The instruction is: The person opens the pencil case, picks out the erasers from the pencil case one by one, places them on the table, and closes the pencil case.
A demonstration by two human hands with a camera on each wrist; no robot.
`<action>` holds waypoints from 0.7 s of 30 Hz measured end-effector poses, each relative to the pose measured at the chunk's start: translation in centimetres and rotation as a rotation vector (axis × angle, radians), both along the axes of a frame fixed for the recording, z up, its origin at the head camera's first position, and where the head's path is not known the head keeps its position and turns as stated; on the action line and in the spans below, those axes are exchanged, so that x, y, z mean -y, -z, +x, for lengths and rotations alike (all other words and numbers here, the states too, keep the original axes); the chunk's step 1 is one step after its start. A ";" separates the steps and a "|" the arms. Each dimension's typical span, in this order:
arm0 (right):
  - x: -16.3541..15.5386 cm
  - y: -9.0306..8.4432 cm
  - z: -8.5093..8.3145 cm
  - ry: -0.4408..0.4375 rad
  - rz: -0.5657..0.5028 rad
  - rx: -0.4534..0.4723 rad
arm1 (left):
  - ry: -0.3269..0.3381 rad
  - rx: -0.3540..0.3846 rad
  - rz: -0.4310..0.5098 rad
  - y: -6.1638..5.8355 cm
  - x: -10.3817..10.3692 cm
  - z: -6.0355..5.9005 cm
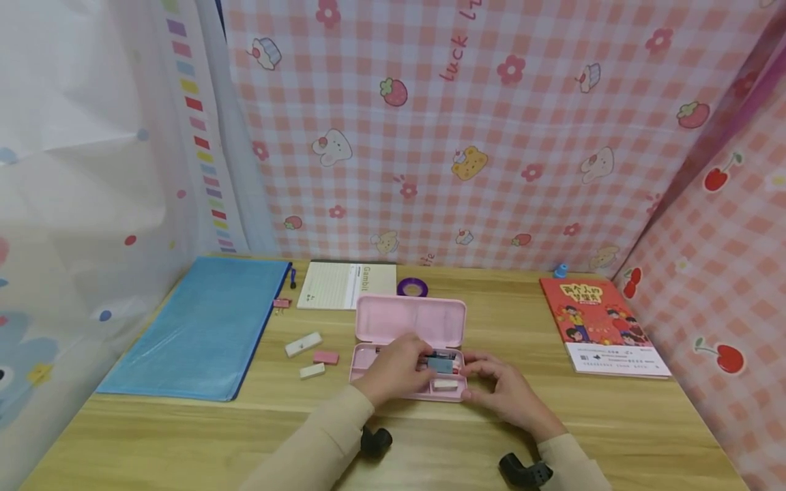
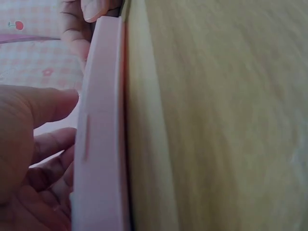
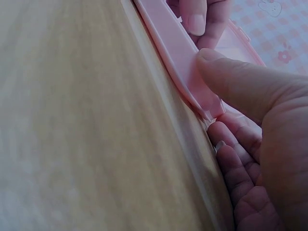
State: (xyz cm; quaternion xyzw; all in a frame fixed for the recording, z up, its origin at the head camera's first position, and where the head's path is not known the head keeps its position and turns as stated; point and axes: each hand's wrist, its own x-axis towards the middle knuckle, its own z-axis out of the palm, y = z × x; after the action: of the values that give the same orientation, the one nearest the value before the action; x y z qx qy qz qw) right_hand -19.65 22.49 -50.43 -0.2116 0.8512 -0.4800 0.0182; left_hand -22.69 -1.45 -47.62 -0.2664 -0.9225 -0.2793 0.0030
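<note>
A pink pencil case (image 1: 409, 320) lies on the table with its lid raised at the back. Inside it are a blue-grey block (image 1: 441, 366), a white eraser (image 1: 445, 386) and dark items partly hidden. My left hand (image 1: 399, 368) reaches over the case's left half, its thumb and fingertips beside the blue-grey block. In the left wrist view a gap shows between that thumb and the fingers. My right hand (image 1: 506, 392) grips the case's right end. The right wrist view shows the thumb (image 3: 231, 77) on the front wall's top edge and fingers against the end corner.
Two white erasers (image 1: 303, 344) (image 1: 312, 371) and a pink eraser (image 1: 326, 358) lie left of the case. Further left is a blue folder (image 1: 196, 334). Behind are a notebook (image 1: 331, 283) and purple tape roll (image 1: 412, 287). A red book (image 1: 592, 317) lies right.
</note>
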 end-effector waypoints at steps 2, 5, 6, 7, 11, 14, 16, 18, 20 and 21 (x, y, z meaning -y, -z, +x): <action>0.3 -0.8 0.4 -0.005 -0.004 -0.001 | -0.017 0.006 -0.012 0.1 -0.2 0.1; 0.7 -2.1 0.9 -0.014 -0.003 0.003 | -0.032 0.013 -0.024 0.1 -0.3 0.2; 0.7 -2.4 1.0 -0.015 -0.002 0.003 | -0.035 0.015 -0.026 0.1 -0.3 0.2; 0.8 -2.5 1.1 -0.014 -0.001 0.007 | -0.038 0.016 -0.027 0.1 -0.3 0.2; 0.9 -2.7 1.2 -0.009 0.002 0.014 | -0.038 0.016 -0.019 0.1 -0.4 0.2; 0.9 -2.7 1.2 -0.004 0.003 0.019 | -0.036 0.011 -0.015 0.2 -0.4 0.1; 0.9 -2.6 1.2 -0.003 0.003 0.021 | -0.036 0.011 -0.012 0.3 -0.4 0.1; 0.9 -2.6 1.1 -0.003 0.003 0.022 | -0.035 0.009 -0.008 0.3 -0.4 0.1; 0.9 -2.6 1.1 -0.004 0.002 0.021 | -0.035 0.008 0.001 0.3 -0.4 0.1; 0.9 -2.6 1.1 -0.004 0.003 0.019 | -0.035 0.011 0.010 0.4 -0.4 0.1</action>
State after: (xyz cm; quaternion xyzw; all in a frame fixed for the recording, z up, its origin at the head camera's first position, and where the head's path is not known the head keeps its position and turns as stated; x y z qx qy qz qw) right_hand -18.50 21.61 -47.80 -0.2087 0.8511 -0.4809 0.0277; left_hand -22.60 -1.09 -47.98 -0.2487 -0.9257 -0.2851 0.0043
